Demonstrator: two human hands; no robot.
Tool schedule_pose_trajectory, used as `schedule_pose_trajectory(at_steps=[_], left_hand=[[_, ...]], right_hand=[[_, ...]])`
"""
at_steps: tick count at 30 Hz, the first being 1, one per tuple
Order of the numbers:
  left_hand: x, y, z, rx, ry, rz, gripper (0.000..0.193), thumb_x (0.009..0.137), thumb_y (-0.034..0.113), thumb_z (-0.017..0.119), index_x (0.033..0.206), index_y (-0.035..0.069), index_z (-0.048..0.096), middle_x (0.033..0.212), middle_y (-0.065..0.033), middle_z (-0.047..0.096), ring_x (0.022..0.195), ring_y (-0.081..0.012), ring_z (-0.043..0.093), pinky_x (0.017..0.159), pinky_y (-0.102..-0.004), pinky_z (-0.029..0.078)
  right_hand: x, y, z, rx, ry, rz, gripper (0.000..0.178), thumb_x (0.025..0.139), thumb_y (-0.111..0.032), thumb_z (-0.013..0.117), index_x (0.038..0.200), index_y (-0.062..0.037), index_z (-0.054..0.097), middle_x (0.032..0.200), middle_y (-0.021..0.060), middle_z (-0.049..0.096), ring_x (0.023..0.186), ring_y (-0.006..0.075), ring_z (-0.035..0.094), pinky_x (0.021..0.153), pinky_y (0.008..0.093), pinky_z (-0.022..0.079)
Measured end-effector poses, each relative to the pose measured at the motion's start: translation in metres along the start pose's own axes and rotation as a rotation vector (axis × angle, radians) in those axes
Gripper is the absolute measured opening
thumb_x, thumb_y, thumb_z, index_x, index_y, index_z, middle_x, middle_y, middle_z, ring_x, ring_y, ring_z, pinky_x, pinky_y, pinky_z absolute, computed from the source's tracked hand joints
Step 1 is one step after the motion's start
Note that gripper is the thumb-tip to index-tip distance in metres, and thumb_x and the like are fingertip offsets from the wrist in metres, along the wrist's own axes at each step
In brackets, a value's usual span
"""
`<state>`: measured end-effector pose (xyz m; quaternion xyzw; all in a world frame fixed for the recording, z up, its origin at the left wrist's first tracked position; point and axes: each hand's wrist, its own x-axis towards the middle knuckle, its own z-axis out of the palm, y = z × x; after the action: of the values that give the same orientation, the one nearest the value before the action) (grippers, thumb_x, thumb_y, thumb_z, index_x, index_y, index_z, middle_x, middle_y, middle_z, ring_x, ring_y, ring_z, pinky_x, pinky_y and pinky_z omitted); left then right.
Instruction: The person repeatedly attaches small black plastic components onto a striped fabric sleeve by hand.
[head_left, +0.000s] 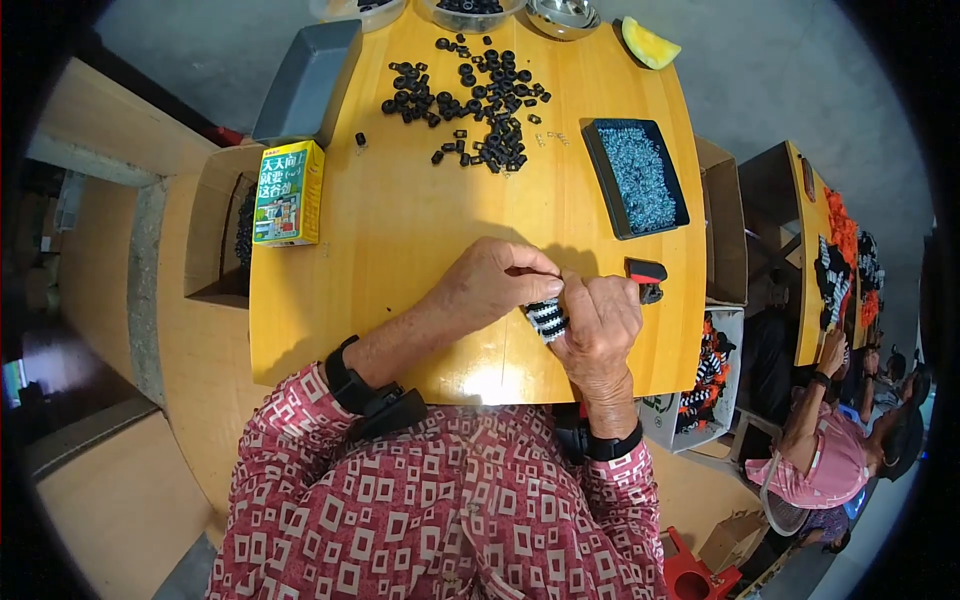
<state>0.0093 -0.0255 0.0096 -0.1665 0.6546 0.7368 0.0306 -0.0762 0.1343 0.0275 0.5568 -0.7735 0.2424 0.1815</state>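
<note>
Near the front edge of the wooden table, both my hands meet over a small black-and-white striped strip, which looks knitted or woven [545, 320]. My left hand [498, 280] comes in from the left, with thumb and forefinger pinched at the strip's upper end. My right hand [598, 320] is closed around its right side, thumb and fingers bent close to the left fingertips. The fingers hide the strip's upper end, and I cannot make out any smaller piece between them. Just beyond my right hand lies a black-and-red hand tool [648, 278].
Small black plastic parts [497, 152] are scattered farther back. A dark tray [604, 190] of shiny bits stands right. On the left are a yellow-green carton [290, 195] and a grey tray [310, 85]. A melon slice [652, 46] lies far right. Another person [820, 460] works at the right.
</note>
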Motion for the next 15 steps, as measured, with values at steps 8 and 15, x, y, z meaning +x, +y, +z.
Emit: schedule_pose_trajectory(at_steps=[8,15], left_hand=[[-0.006,0.003,0.002,-0.165,0.011,-0.051,0.022,0.091,0.018,0.069,0.102,-0.001,0.072,0.088,-0.0012,0.069,0.082,-0.0075,0.061,0.077,-0.0243,0.049],[-0.006,0.002,0.004,-0.119,0.038,-0.011,0.023,0.093,0.02,0.067,0.1,-0.002,0.072,0.086,-0.0004,0.068,0.082,-0.0069,0.06,0.076,-0.024,0.049]], right_hand=[[-0.003,-0.002,0.005,0.077,-0.039,0.095,0.038,0.07,-0.007,0.073,0.106,0.0009,0.067,0.075,0.0094,0.055,0.07,0.0266,0.059,0.07,0.0374,0.045],[0.005,0.002,0.001,0.061,-0.106,0.052,0.033,0.07,-0.011,0.074,0.1,0.0003,0.066,0.076,0.0104,0.056,0.07,0.0286,0.059,0.07,0.0387,0.045]])
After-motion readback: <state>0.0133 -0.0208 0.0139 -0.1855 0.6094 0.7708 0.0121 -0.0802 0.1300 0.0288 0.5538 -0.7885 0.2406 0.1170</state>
